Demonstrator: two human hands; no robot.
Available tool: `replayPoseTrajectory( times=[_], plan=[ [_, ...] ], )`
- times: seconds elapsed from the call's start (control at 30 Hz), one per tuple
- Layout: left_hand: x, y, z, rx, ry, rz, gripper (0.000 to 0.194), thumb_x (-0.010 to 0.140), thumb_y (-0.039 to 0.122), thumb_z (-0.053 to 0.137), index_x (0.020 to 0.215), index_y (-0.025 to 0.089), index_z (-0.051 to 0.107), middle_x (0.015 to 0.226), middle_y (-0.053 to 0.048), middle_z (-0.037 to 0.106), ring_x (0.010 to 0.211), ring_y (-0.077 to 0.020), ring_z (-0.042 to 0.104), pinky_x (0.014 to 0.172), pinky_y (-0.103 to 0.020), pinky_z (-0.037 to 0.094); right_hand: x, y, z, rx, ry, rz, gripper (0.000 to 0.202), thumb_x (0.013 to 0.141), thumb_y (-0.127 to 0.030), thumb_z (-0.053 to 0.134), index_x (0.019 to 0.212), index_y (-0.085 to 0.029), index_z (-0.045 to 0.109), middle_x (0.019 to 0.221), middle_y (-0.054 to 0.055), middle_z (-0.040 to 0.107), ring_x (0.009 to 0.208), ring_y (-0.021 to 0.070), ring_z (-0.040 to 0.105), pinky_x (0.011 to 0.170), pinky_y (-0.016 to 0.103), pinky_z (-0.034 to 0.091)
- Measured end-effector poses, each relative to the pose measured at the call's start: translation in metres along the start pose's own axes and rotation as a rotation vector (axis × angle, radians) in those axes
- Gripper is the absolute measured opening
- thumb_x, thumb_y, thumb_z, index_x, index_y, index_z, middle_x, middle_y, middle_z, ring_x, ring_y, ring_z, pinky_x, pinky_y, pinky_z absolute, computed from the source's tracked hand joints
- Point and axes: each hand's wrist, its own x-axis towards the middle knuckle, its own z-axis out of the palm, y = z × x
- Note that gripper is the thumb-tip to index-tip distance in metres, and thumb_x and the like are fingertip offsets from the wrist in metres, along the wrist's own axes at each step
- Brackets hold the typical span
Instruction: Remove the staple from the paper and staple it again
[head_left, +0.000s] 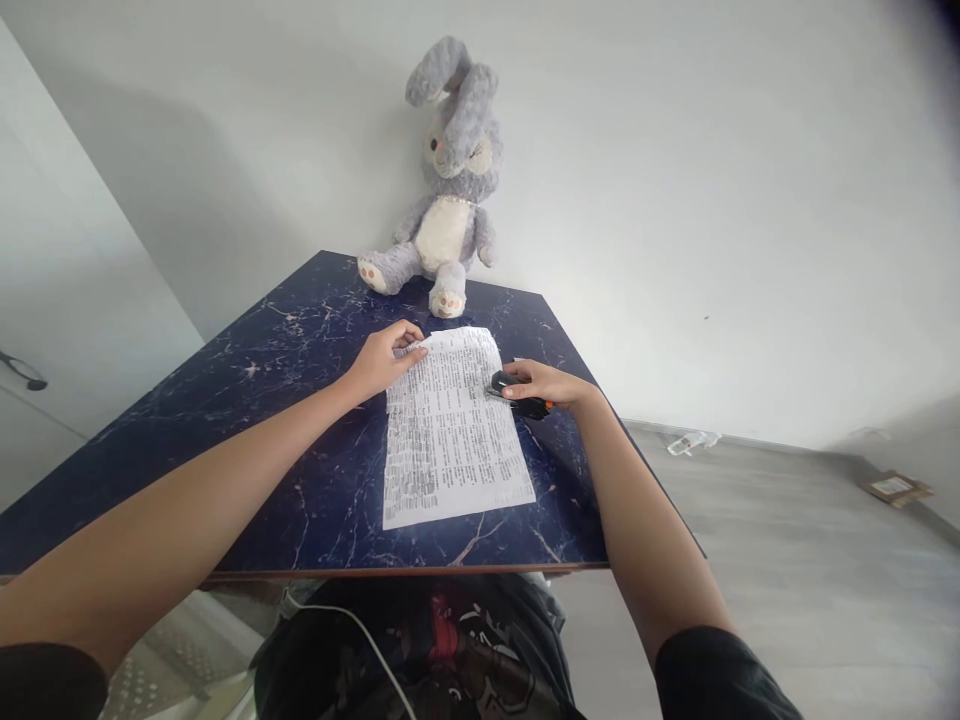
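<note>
Printed paper sheets (457, 430) lie on the dark blue marbled table, their edges uneven as if several overlap. At the upper left edge of the paper is my left hand (385, 358), its fingers curled and the thumb laid over the sheet, pinching it. My right hand (546, 384) is closed around a black stapler (531, 406) at the paper's right edge. The stapler's rounded front end overlaps the print, and a small orange part shows near my palm. My fingers hide much of its body.
A grey plush rabbit (446, 230) sits at the table's (292, 330) far end against the white wall. To the right, a clear plastic package (691, 442) and a cardboard piece (896, 488) lie on the floor. A white cable (360, 625) crosses my lap.
</note>
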Motion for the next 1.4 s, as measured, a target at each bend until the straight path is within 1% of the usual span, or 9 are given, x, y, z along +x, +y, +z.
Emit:
replayPoseTrajectory(
  times=[0.17, 0.3, 0.47, 0.6, 0.77, 0.93, 1.07, 1.27, 1.4],
  plan=[
    [-0.001, 0.003, 0.0, 0.004, -0.019, -0.012, 0.024, 0.089, 0.041, 0.073, 0.101, 0.022, 0.066, 0.102, -0.005, 0.072, 0.099, -0.0207, 0.069, 0.1, -0.042, 0.056, -0.002, -0.001, 0.0, 0.009, -0.101, 0.078, 0.05, 0.073, -0.057, 0.093, 0.091, -0.015, 0.073, 0.083, 0.004, 0.067, 0.072, 0.0161, 0.06, 0.062, 0.027, 0.05],
    [-0.001, 0.004, 0.001, 0.014, -0.029, -0.003, 0.023, 0.09, 0.041, 0.072, 0.102, 0.021, 0.066, 0.102, -0.005, 0.073, 0.099, -0.0201, 0.068, 0.1, -0.042, 0.056, -0.002, -0.001, 0.002, 0.132, -0.112, 0.096, 0.051, 0.072, -0.056, 0.093, 0.098, -0.016, 0.075, 0.093, 0.007, 0.072, 0.079, 0.0186, 0.067, 0.069, 0.028, 0.058],
    [-0.002, 0.004, 0.001, 0.014, -0.023, 0.008, 0.022, 0.091, 0.04, 0.072, 0.102, 0.021, 0.066, 0.102, -0.005, 0.073, 0.098, -0.0193, 0.068, 0.098, -0.04, 0.056, -0.001, 0.0, 0.006, 0.247, -0.164, 0.136, 0.057, 0.077, -0.064, 0.088, 0.1, -0.014, 0.072, 0.089, 0.008, 0.071, 0.077, 0.0203, 0.071, 0.07, 0.03, 0.063],
    [-0.002, 0.003, 0.001, 0.019, -0.039, 0.015, 0.021, 0.091, 0.039, 0.071, 0.102, 0.022, 0.067, 0.103, -0.005, 0.073, 0.098, -0.0201, 0.068, 0.098, -0.041, 0.056, -0.002, 0.003, 0.006, 0.275, -0.197, 0.118, 0.054, 0.079, -0.06, 0.088, 0.102, -0.014, 0.071, 0.094, 0.009, 0.072, 0.08, 0.0193, 0.072, 0.073, 0.029, 0.064],
    [-0.002, 0.003, 0.001, 0.029, -0.052, 0.009, 0.02, 0.091, 0.038, 0.072, 0.102, 0.022, 0.067, 0.103, -0.005, 0.073, 0.098, -0.0202, 0.068, 0.099, -0.041, 0.056, -0.006, 0.009, 0.005, 0.323, -0.219, 0.129, 0.054, 0.084, -0.063, 0.081, 0.105, -0.013, 0.07, 0.092, 0.009, 0.072, 0.08, 0.0216, 0.072, 0.075, 0.032, 0.064],
    [-0.002, 0.003, 0.002, 0.022, -0.063, 0.002, 0.021, 0.09, 0.038, 0.072, 0.102, 0.022, 0.066, 0.103, -0.005, 0.073, 0.098, -0.0205, 0.068, 0.099, -0.042, 0.056, -0.005, 0.008, 0.005, 0.262, -0.256, 0.098, 0.057, 0.072, -0.048, 0.091, 0.114, -0.016, 0.071, 0.111, 0.009, 0.074, 0.099, 0.0245, 0.073, 0.084, 0.03, 0.063],
    [-0.002, 0.003, 0.001, 0.017, -0.058, 0.013, 0.021, 0.091, 0.039, 0.071, 0.102, 0.022, 0.067, 0.103, -0.005, 0.073, 0.098, -0.0203, 0.068, 0.099, -0.041, 0.056, -0.002, 0.008, 0.004, 0.237, -0.258, 0.079, 0.059, 0.067, -0.044, 0.095, 0.113, -0.016, 0.071, 0.112, 0.008, 0.074, 0.109, 0.0258, 0.071, 0.094, 0.032, 0.061],
    [-0.002, 0.007, 0.002, 0.016, -0.048, 0.011, 0.02, 0.09, 0.037, 0.072, 0.101, 0.021, 0.067, 0.101, -0.004, 0.073, 0.095, -0.0191, 0.068, 0.098, -0.039, 0.056, 0.002, 0.012, 0.002, 0.276, -0.242, 0.062, 0.051, 0.073, -0.047, 0.093, 0.108, -0.015, 0.074, 0.102, 0.008, 0.077, 0.084, 0.0209, 0.074, 0.076, 0.031, 0.064],
    [-0.001, 0.008, 0.002, 0.009, -0.054, 0.019, 0.02, 0.09, 0.036, 0.072, 0.102, 0.021, 0.067, 0.102, -0.004, 0.073, 0.095, -0.0193, 0.068, 0.098, -0.04, 0.056, 0.004, 0.012, 0.003, 0.237, -0.225, 0.058, 0.044, 0.073, -0.048, 0.093, 0.099, -0.015, 0.077, 0.093, 0.005, 0.077, 0.082, 0.0214, 0.074, 0.077, 0.032, 0.063]
  ],
)
